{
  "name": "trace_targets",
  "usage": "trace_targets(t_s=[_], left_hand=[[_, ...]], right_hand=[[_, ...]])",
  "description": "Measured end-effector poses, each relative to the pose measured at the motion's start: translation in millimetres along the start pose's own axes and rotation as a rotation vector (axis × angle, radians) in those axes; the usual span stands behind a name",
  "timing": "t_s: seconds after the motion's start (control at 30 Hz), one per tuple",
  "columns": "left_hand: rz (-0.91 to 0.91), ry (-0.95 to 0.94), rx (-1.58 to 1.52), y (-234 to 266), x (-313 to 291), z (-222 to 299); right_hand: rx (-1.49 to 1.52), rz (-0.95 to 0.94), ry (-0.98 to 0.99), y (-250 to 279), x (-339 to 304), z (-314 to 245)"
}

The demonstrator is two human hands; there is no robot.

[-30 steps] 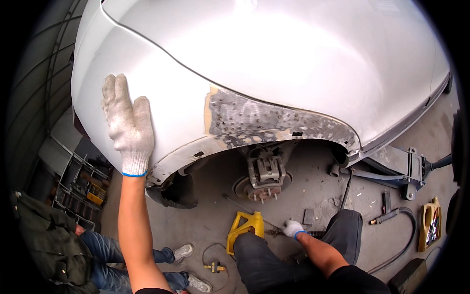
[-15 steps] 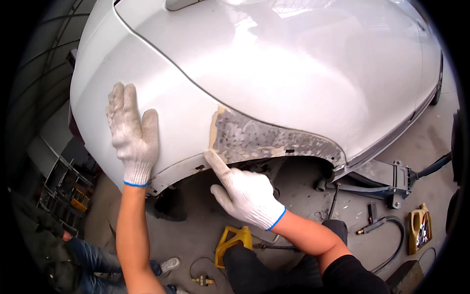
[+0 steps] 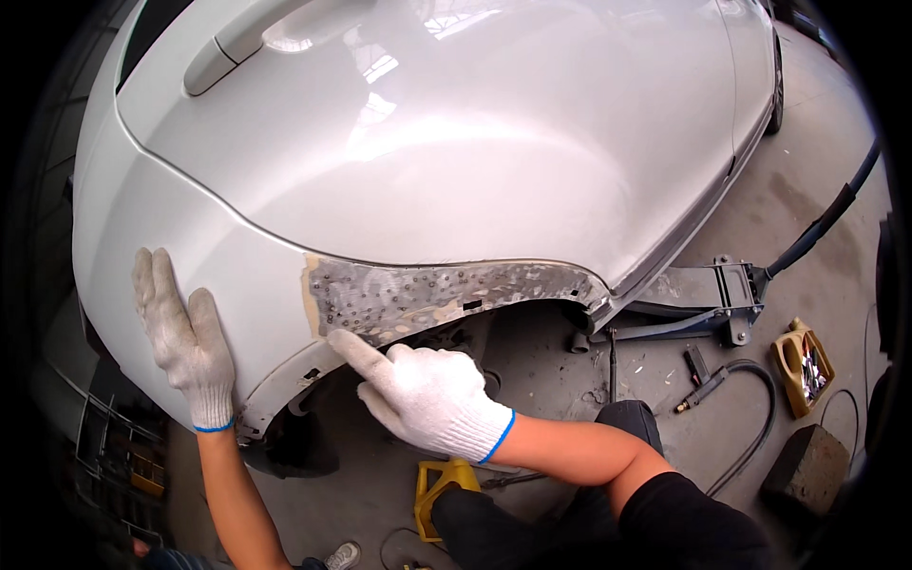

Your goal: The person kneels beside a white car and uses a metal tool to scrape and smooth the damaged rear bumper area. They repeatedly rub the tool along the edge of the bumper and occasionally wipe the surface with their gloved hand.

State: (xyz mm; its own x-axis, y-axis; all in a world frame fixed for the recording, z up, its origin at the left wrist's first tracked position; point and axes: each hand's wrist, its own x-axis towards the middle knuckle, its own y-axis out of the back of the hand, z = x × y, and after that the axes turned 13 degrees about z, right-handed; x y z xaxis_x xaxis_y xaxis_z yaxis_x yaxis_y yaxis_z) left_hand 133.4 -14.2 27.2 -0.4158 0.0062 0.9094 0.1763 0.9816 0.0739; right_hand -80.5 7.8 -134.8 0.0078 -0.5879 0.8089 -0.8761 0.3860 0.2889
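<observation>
A silver-white car body (image 3: 532, 180) fills the upper part of the head view. Above its wheel arch runs a bare grey metal patch (image 3: 399, 290), dotted with small dark marks and edged by tan filler on the left. My left hand (image 3: 185, 342), in a white knit glove with a blue cuff, lies flat against the painted panel left of the patch, fingers stretched upward. My gloved right hand (image 3: 427, 394) points with its index finger at the patch's lower left corner, its tip on or just at the surface. The thumb stands apart; the other fingers are curled and hold nothing visible.
Right of the arch, a floor jack (image 3: 731, 299) reaches under the car. Beyond my right arm lie a black hose (image 3: 771, 418), a cut-open tan jug (image 3: 787, 366) with small items, and a dark block (image 3: 806, 467). A yellow jug (image 3: 427, 494) stands by my legs. Someone's shoe (image 3: 344, 555) shows below.
The view has turned, so the car and both hands sit further left and the hands lower. Both hands keep about the same places on the panel. The other person has mostly left the picture.
</observation>
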Motion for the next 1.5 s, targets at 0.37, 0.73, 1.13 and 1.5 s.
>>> trace_targets(t_s=[0.37, 0.73, 1.13, 1.5], left_hand=[[-0.053, 0.024, 0.026, 0, -2, -1], [-0.048, -0.025, 0.055, 3, 2, 3], [-0.015, 0.002, 0.017, 2, 1, 5], [-0.022, 0.019, 0.027, -1, -4, -4]], right_hand=[[0.044, 0.101, -0.260, 20, -22, 37], [0.017, 0.272, -0.356, 32, -38, 61], [0.215, 0.476, 0.038, 16, -42, 58], [-0.093, -0.089, -0.569, -29, -197, 137]])
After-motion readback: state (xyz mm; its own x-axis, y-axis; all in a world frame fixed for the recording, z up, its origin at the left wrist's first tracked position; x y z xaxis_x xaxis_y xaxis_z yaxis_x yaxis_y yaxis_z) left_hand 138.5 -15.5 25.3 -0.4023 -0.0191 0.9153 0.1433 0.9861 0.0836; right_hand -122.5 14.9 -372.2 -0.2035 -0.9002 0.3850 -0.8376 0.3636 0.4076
